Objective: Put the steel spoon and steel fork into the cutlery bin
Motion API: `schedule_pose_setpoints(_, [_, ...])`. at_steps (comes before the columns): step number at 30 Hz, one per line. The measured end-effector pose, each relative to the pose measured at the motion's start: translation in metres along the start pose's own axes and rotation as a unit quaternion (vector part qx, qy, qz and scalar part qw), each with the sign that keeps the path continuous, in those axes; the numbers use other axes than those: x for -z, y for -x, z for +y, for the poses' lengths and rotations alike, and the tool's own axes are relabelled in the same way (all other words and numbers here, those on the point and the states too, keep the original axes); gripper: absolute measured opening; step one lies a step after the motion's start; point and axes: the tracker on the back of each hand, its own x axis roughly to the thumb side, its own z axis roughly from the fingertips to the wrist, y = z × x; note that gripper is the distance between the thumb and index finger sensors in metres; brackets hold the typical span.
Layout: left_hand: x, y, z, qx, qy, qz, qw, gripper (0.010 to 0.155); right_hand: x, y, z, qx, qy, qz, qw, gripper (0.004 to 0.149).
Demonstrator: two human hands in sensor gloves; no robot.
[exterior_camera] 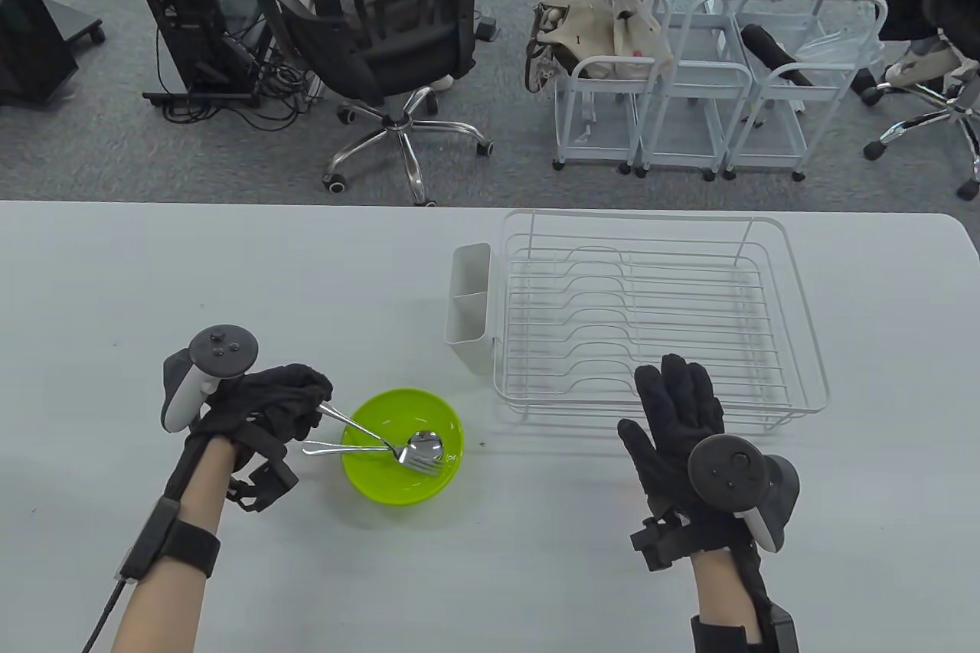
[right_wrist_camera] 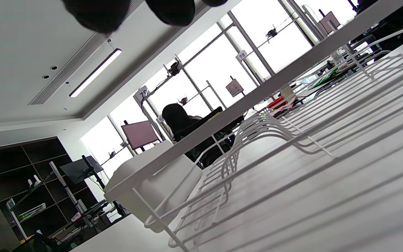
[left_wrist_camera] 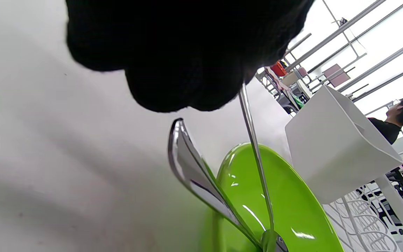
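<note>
Left hand (exterior_camera: 268,400): fingers curled, spoon (exterior_camera: 383,439) handle is pinched, lower left.
Fork (exterior_camera: 367,450): laid in green bowl (exterior_camera: 444,481).
Right hand (exterior_camera: 677,416): fingers spread wide, nothing held, lower right.
Cutlery bin (exterior_camera: 469,312): hung on dish rack (exterior_camera: 804,316), centre.

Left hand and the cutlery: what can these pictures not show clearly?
- Table view: the left hand covers the spoon handle's end; the grip itself is hidden.
- Left wrist view: the glove blocks the same contact; the fork is blurred and its tines are cut off by the bottom edge.
- Cutlery bin: its inside bottom is not visible.

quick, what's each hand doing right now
Left hand: closed, gripping the steel spoon handle over the green bowl.
Right hand: open, holding nothing.
</note>
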Motion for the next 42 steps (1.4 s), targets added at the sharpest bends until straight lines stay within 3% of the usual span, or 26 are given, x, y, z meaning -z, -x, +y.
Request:
schedule_pose_setpoints(9, [-0.022, -0.023, 0.030, -0.033, -0.059, -0.048, 0.997, 0.039, 0.000, 0.001, -0.001, 0.005, 0.003, 0.001, 1.000, 0.069])
schedule_pose_setpoints(18, [-0.037, -0.068, 0.046, -0.059, -0.172, -0.115, 0.977, 0.040, 0.000, 0.002, -0.003, 0.014, 0.006, 0.002, 1.000, 0.069])
schedule_pose_setpoints(23, [-0.033, -0.099, 0.041, -0.017, -0.260, -0.117, 0.958, 0.040, 0.000, 0.003, -0.004, 0.019, 0.008, 0.004, 1.000, 0.069])
schedule_pose_setpoints(27, [-0.023, -0.122, 0.033, 0.016, -0.299, -0.113, 0.947, 0.040, 0.000, 0.003, -0.005, 0.024, 0.008, 0.005, 1.000, 0.069])
schedule_pose_setpoints(30, [-0.015, -0.138, 0.024, 0.093, -0.340, -0.107, 0.930, 0.039, 0.000, 0.004, -0.005, 0.027, 0.010, 0.005, 1.000, 0.069])
schedule_pose_setpoints(42, [0.034, -0.170, -0.014, 0.144, -0.330, -0.068, 0.930, 0.039, 0.000, 0.004, -0.006, 0.032, 0.008, 0.004, 0.999, 0.069])
